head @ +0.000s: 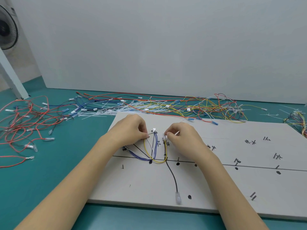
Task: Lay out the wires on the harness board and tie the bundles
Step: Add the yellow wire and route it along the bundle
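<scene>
teal bench [49, 188] carries a pale grey harness board [216, 188], marked with a long black line, black dots, handwritten labels and short upright pins. both forearms reach forward from the near edge onto the board, wrists lifted a little, knuckles up and fingers curled downward.

the left hand [131, 128] sits over the upper left part of the board; its grip is pressed together, thumb and fingertips pinching the top of the yellow wire [146, 150] where that wire rises from its loop. the right hand [184, 136] lies just beside it, to the right; its grip pinches a white cable tie [177, 133], whose thin tail sticks out up and to the right past the fingers, at a small white connector [164, 136].

between the two hands stands another white connector [154, 130], from which blue wires [155, 145] drop to the black line. the yellow wire runs down from the left grip, curves under along the line and climbs to the right grip. a black wire [172, 176] leaves that same junction and trails toward the near edge, ending in a clear terminal sleeve [178, 197] lying on the board.

behind the board, loose red, blue and yellow wires [191, 105] and a scatter of spare cable ties [103, 112] lie on the bench. a fan [7, 29] stands at far left.
</scene>
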The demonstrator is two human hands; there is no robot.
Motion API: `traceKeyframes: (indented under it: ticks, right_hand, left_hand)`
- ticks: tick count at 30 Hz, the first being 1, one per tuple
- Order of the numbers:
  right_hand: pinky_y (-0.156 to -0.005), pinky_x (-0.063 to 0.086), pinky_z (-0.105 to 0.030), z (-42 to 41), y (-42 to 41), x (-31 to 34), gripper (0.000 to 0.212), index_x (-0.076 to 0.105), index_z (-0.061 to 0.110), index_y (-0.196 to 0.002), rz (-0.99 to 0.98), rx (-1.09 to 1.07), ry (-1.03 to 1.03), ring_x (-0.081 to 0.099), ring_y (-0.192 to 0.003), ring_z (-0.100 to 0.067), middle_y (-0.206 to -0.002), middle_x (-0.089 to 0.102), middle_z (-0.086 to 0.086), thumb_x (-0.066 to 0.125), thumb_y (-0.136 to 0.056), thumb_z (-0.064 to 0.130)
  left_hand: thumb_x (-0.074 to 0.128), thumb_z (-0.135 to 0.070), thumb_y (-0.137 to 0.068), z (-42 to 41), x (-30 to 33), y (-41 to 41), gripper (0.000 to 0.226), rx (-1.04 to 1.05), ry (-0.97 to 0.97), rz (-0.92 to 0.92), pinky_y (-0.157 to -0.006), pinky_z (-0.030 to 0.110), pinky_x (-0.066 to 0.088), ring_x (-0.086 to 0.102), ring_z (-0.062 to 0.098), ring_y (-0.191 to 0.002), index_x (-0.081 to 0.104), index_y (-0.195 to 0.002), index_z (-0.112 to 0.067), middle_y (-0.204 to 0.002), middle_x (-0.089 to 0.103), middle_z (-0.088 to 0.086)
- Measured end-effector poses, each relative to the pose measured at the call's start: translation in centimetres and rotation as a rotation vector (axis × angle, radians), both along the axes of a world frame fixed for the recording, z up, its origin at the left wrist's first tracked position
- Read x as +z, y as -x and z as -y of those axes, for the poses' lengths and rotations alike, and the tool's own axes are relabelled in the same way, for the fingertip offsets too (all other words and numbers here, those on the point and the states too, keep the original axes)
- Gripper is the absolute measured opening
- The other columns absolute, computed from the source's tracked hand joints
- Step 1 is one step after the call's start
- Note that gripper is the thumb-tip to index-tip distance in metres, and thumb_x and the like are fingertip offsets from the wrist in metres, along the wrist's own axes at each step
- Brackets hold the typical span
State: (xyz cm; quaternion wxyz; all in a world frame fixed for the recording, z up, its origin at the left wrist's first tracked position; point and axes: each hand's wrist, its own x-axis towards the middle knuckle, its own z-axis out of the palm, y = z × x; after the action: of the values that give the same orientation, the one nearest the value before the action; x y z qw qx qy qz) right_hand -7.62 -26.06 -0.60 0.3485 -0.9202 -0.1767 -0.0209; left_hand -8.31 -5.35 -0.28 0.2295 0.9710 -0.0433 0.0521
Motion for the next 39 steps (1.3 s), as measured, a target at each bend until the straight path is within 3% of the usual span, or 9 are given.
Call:
traceKeyframes:
  ticks: [12, 19, 24, 31, 39]
  right_hand:
    - [-0.077, 0.049, -0.032, 0.0, 0.1, -0.1, 0.019, 0.067, 0.031, -0.079, 0.003, 0.005, 0.002, 0.059, -0.081, -0.008, -0.08, 0.06, 0.016, 0.052, -0.086, 0.022]
    - [-0.078, 0.049, -0.033, 0.1, 0.1, -0.1, 0.018, 0.068, 0.028, -0.08, 0.009, 0.005, -0.001, 0.057, -0.078, -0.004, -0.077, 0.06, 0.017, 0.052, -0.085, 0.021]
    - [-0.078, 0.05, -0.033, 0.1, 0.1, -0.1, 0.018, 0.068, 0.029, -0.08, 0.006, 0.006, 0.0, 0.058, -0.078, -0.005, -0.078, 0.061, 0.016, 0.052, -0.084, 0.021]
    - [-0.079, 0.05, -0.033, 0.0, 0.2, 0.0, 0.019, 0.068, 0.029, -0.08, 0.005, 0.011, 0.009, 0.058, -0.079, -0.004, -0.079, 0.061, 0.016, 0.052, -0.085, 0.021]
    - [-0.08, 0.05, -0.034, 0.0, 0.3, 0.1, 0.019, 0.068, 0.027, -0.082, 0.003, 0.015, 0.007, 0.059, -0.08, -0.008, -0.082, 0.063, 0.014, 0.052, -0.086, 0.02]
  left_hand:
    - [0.076, -0.033, -0.08, 0.3, 0.3, 0.2, 0.012, -0.009, -0.038, 0.004, -0.073, 0.034, 0.054, 0.061, 0.01, -0.077, 0.07, -0.072, -0.027, -0.08, 0.066, -0.011]
    - [0.077, -0.032, -0.076, -0.2, 0.9, 0.4, 0.012, 0.002, 0.028, 0.013, -0.06, 0.025, 0.049, 0.059, -0.003, -0.063, 0.072, -0.066, -0.028, -0.061, 0.066, -0.021]
    - [0.077, -0.033, -0.076, -0.3, 1.1, 0.4, 0.012, -0.011, 0.1, 0.014, -0.058, 0.024, 0.044, 0.057, -0.008, -0.061, 0.072, -0.066, -0.031, -0.064, 0.065, -0.027]
    - [0.079, -0.035, -0.076, -0.1, 0.8, 0.5, 0.016, 0.007, 0.007, -0.012, -0.064, 0.025, 0.05, 0.058, -0.003, -0.066, 0.069, -0.065, -0.03, -0.069, 0.065, -0.018]
    - [0.075, -0.036, -0.079, 0.3, 1.2, 0.9, 0.015, 0.0, -0.086, 0.03, -0.06, 0.023, 0.042, 0.059, 0.004, -0.074, 0.067, -0.068, -0.03, -0.077, 0.065, -0.015]
